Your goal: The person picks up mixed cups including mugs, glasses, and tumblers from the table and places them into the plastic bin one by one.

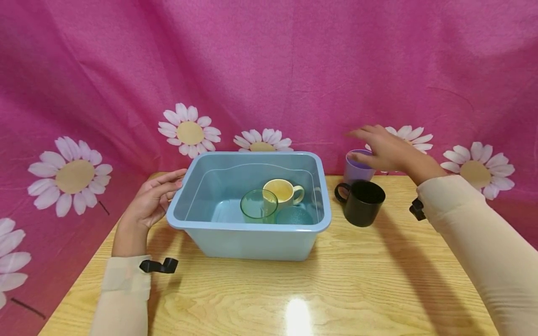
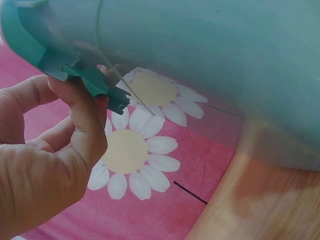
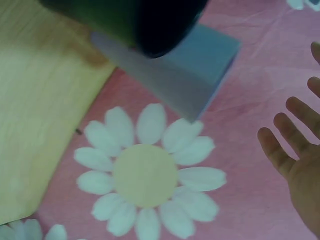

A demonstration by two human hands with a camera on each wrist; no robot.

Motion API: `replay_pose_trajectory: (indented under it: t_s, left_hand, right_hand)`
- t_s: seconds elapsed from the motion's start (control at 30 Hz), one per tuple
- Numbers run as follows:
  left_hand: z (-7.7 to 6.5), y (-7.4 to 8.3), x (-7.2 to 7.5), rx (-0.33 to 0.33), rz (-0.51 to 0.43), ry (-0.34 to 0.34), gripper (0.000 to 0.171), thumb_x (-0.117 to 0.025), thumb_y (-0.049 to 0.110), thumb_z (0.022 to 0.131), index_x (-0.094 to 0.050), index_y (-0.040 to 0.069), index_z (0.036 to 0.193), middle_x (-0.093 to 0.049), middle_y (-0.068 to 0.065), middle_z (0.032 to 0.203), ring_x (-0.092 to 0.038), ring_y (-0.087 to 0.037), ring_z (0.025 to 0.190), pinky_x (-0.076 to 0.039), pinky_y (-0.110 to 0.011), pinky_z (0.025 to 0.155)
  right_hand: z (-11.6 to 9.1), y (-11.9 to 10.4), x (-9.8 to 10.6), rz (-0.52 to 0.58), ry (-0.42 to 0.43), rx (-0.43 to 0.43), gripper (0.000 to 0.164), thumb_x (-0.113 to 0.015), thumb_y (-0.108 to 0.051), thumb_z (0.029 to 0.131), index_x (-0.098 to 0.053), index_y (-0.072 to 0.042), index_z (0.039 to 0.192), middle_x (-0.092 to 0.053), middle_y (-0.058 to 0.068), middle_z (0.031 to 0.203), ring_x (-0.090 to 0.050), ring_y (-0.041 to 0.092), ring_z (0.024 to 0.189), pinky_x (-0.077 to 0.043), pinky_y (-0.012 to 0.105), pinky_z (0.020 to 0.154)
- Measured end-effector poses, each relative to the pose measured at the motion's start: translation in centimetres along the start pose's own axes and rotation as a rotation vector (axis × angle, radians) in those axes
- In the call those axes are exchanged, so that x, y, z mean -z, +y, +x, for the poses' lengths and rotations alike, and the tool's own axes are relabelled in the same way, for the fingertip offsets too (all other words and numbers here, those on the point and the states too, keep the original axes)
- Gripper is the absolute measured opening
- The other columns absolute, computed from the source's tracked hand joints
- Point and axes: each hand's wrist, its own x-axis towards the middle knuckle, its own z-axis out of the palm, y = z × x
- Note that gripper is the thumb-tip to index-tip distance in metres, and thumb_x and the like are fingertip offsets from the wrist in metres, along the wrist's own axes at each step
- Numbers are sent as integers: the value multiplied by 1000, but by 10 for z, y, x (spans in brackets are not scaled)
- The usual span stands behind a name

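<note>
A blue plastic basin [image 1: 252, 245] stands on the wooden table. My left hand [image 1: 153, 200] touches its left rim, fingertips right at the edge; the left wrist view has these fingers [image 2: 85, 112] bent beneath the rim lip. Inside the basin are a yellow mug [image 1: 279, 191], a clear green cup [image 1: 258, 207] and a teal item [image 1: 294, 217], partly hidden by the front rim. Over a purple cup [image 1: 357, 172] hovers my right hand [image 1: 380, 151], fingers spread and holding nothing. The right wrist view has this hand [image 3: 305, 165] apart from the purple cup [image 3: 200, 70].
In front of the purple cup stands a black mug [image 1: 363, 205], its handle toward the basin. A pink curtain with white daisies [image 1: 269, 74] hangs close behind the table. The wooden tabletop [image 1: 260, 294] extends before the basin and reflects a bright light.
</note>
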Motion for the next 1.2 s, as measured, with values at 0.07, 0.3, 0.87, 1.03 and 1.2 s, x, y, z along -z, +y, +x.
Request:
replay_pose_trajectory:
  t_s: [0.07,0.3,0.87,1.03,1.2]
  left_hand:
    - [1,0,0,0,0,0,36,-47,-8,104,-72,6,126,-76,-8,109,-77,-19,87,-63,-31,76]
    - [0,-1,0,-1,1,2,35,-48,-8,103,-72,5,126,-76,-9,110,-77,-20,87,-63,-32,76]
    - [0,-2,0,0,12,3,34,-50,-8,103,-71,5,127,-75,-8,111,-76,-19,88,-63,-31,76]
    - [0,-1,-1,-2,25,10,34,-50,-7,103,-72,6,125,-75,-8,110,-76,-19,87,-63,-32,76]
    - [0,0,-1,1,21,17,33,-50,-7,103,-72,6,125,-75,-8,110,-76,-19,88,-63,-32,76]
  right_hand:
    - [-2,6,-4,-1,-13,-27,61,-69,-35,97,-52,-3,146,-49,27,146,-42,48,133,-36,67,110]
    - [-8,25,-21,-22,-49,-62,66,-72,-40,94,-53,-2,144,-51,28,143,-44,49,130,-37,67,108]
    - [-2,29,-48,6,-140,-147,71,-73,-41,92,-46,-9,149,-44,29,141,-44,55,111,-45,68,91]
    - [0,31,-50,30,-135,-149,70,-74,-36,91,-46,-7,148,-42,32,141,-44,55,111,-44,68,91]
    - [3,32,-50,42,-141,-166,69,-75,-34,90,-47,-9,149,-41,32,142,-43,54,113,-45,68,92]
